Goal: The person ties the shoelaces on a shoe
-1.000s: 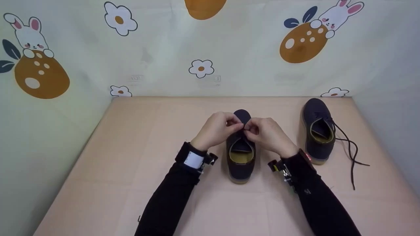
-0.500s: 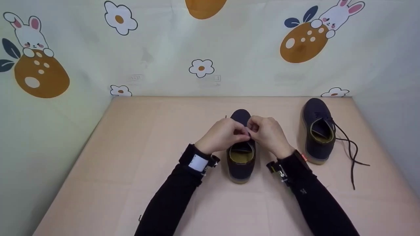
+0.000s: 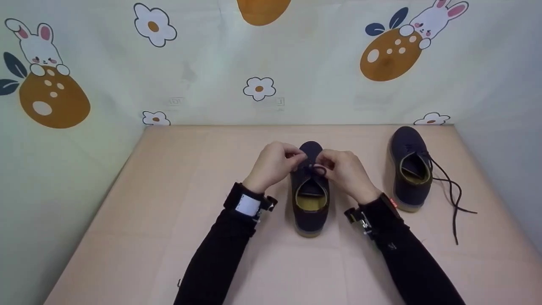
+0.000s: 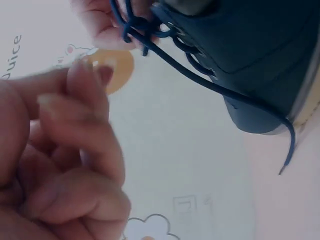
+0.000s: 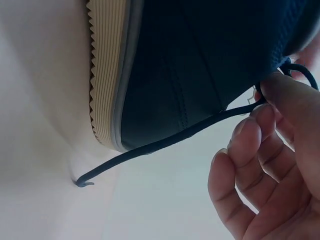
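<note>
Shoe [image 3: 311, 222] in front of us sits upright on the bench [image 3: 190, 212], toe pointing away; we judge that this lets both hands reach its lace [image 5: 200, 126] from either side. Our right hand [image 3: 350, 174], at the right of the shoe, has thumb and fingers clamped on the lace near the knot [image 4: 139, 25], where a small loop [image 5: 306, 73] stands out; gripping so close probably saves the loop from slipping. Our left hand [image 3: 271, 165], at the left of the shoe, has its fingers bent in, and we see no lace between them. One free lace end hangs down each side of the shoe.

A second shoe [image 3: 413, 192] stands to the right of the shoe, well apart, its loose lace [image 3: 455, 207] trailing beyond it; we find neither in the way. Behind the shoe hangs a printed sheet [image 3: 211, 63]. Our right fingers partly hide the knot from above, and the dangling ends could perhaps snag under our hands.
</note>
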{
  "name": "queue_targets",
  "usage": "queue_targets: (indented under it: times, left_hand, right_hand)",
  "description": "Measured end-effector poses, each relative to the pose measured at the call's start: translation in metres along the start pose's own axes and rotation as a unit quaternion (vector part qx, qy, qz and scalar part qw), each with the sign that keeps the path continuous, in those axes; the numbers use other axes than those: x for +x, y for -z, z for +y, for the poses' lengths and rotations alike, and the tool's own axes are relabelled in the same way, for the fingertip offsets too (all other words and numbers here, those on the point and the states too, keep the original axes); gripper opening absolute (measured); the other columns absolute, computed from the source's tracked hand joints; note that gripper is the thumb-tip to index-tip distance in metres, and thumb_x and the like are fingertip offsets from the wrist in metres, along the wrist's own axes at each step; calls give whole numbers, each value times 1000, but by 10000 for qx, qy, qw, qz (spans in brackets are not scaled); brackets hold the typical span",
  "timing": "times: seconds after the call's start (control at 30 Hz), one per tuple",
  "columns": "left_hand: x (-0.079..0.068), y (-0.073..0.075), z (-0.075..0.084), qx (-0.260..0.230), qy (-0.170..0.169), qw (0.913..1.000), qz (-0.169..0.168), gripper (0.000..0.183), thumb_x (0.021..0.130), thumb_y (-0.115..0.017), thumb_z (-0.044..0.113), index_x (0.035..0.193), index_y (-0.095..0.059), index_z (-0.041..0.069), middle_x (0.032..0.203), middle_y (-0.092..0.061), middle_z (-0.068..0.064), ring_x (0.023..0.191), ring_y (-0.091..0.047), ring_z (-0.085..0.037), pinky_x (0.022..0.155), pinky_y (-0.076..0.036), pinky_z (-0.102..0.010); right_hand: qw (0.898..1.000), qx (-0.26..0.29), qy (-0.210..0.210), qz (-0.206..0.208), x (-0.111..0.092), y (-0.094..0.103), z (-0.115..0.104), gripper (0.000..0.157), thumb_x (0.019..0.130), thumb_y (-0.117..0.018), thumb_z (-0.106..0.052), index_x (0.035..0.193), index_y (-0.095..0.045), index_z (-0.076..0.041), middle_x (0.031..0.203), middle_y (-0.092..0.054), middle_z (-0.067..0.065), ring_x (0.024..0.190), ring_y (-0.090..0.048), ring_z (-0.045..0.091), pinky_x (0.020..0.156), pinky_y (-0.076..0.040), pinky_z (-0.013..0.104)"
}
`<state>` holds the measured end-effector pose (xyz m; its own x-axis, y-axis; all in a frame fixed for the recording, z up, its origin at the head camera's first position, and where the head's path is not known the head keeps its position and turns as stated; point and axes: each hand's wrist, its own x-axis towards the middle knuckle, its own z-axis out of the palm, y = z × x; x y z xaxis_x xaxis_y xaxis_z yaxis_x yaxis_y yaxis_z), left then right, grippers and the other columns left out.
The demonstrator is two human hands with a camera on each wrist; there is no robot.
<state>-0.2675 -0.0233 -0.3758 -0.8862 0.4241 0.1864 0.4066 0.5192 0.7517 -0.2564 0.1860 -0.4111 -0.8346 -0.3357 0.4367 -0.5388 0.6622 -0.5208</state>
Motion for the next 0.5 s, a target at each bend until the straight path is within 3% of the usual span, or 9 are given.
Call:
queue_targets:
  times: [0.07, 0.27, 0.5]
  left_hand:
    - [1, -1, -4, 24, 207, 9998, 21, 15, 94, -70, 21, 93, -79, 9, 78, -70, 2, 69, -60, -8, 65, -48, -24]
    - [3, -4, -9, -290, 530, 9958, -689, 17, 94, -70, 23, 97, -79, 10, 87, -72, 3, 80, -62, -11, 72, -49, -26]
    - [4, -6, -12, -625, 647, 9922, -857, 14, 93, -71, 21, 95, -78, 10, 86, -72, 4, 81, -63, -12, 73, -49, -26]
  right_hand:
    - [10000, 55, -27, -12, 0, 0, 0, 12, 85, -80, -15, 82, -68, -14, 67, -57, -5, 60, -51, 12, 57, -41, 30]
    - [9996, 269, -59, -37, 0, 0, 1, 11, 84, -80, -15, 83, -69, -14, 71, -61, -6, 64, -54, 11, 60, -43, 30]
    - [9990, 403, -93, -139, 1, -1, 0, 6, 85, -78, -13, 85, -73, -12, 78, -68, -5, 71, -60, 12, 66, -48, 31]
